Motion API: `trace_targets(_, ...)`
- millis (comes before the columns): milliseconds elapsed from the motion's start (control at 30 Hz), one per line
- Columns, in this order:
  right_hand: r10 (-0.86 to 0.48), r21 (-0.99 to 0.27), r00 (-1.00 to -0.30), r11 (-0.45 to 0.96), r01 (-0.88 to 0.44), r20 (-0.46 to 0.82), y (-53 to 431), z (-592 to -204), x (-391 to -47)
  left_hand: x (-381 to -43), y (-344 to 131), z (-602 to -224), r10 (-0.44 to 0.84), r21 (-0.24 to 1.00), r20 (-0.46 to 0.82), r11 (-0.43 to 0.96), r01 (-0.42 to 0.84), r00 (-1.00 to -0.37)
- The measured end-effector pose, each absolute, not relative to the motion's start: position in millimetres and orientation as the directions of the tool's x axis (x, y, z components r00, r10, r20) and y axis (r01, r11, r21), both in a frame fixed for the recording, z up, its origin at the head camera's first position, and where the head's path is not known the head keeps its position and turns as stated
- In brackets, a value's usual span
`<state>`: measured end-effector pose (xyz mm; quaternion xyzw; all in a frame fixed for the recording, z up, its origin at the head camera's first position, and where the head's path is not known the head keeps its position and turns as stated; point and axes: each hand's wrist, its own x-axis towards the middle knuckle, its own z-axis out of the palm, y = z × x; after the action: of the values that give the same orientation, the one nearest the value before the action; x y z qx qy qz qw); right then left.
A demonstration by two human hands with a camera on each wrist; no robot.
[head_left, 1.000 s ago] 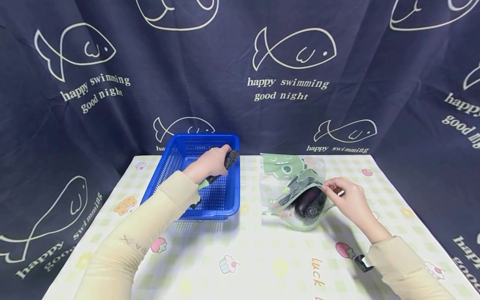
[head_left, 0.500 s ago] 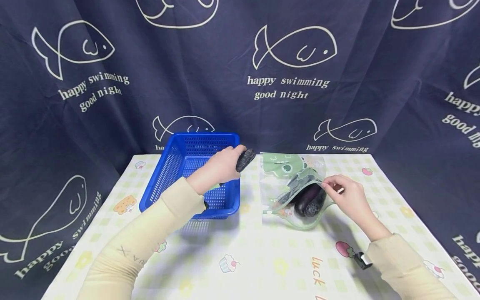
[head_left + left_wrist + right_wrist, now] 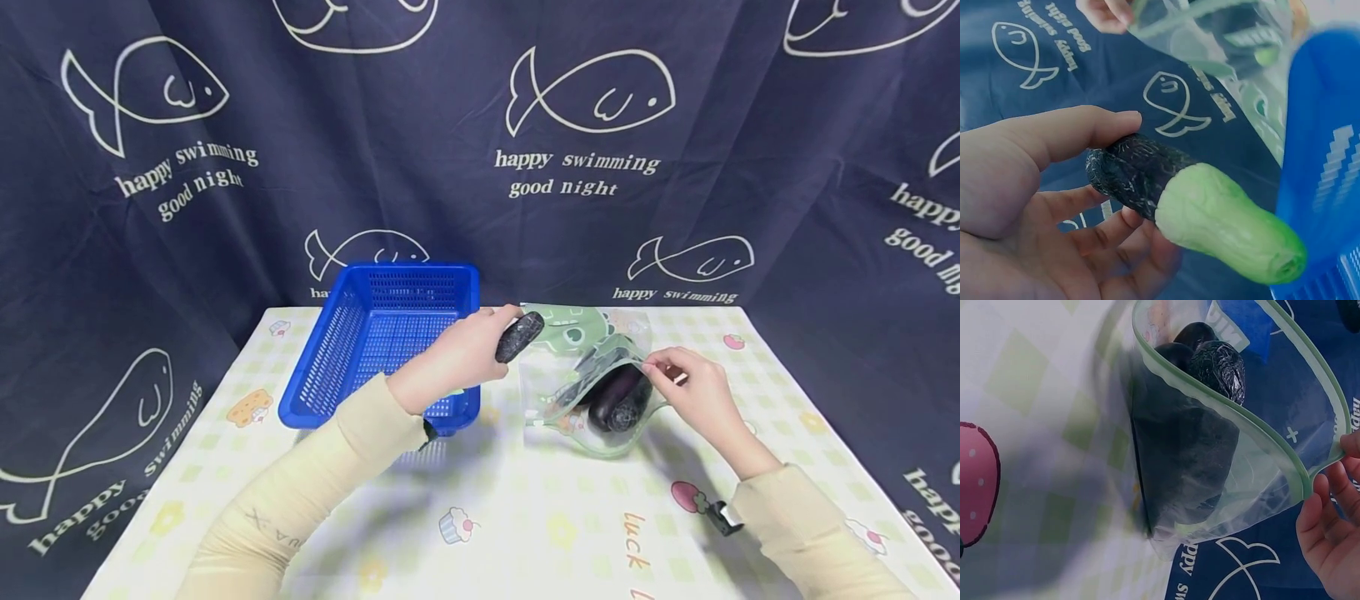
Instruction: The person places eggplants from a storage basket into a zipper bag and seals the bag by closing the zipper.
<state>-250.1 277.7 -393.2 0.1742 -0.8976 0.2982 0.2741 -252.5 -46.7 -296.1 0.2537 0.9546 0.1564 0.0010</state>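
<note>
Big dark curtain w/ fish prints point(image 3: 585, 183) behind everything, then the bench point(image 3: 525, 517) in a checked cloth. On it at left a blue basket point(image 3: 390, 350), nothing showing inside. Just right of that a clear zip bag point(image 3: 600, 392) w/ green rim lies on the bench, two dark eggplants point(image 3: 618, 396) already in it, mouth facing up and toward the person. Left hand point(image 3: 465, 354) is between basket & bag, fingers point(image 3: 1066, 134) wrapped round a third eggplant point(image 3: 519, 336); its long axis runs hand-to-bag, dark end leading, green stem end point(image 3: 1229, 225) trailing. Bag mouth lies right of and a bit below that tip, near it. Right hand point(image 3: 693, 387) pinches the bag's top rim, holding the mouth wide.
</note>
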Motion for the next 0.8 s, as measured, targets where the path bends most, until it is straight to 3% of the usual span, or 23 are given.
trace_targets(800,-0.153,-0.428,-0.776,0.761,-0.487,0.612,273,-385,-250,-222,19,-324,0.61,0.348,0.059,0.729,0.589,-0.79)
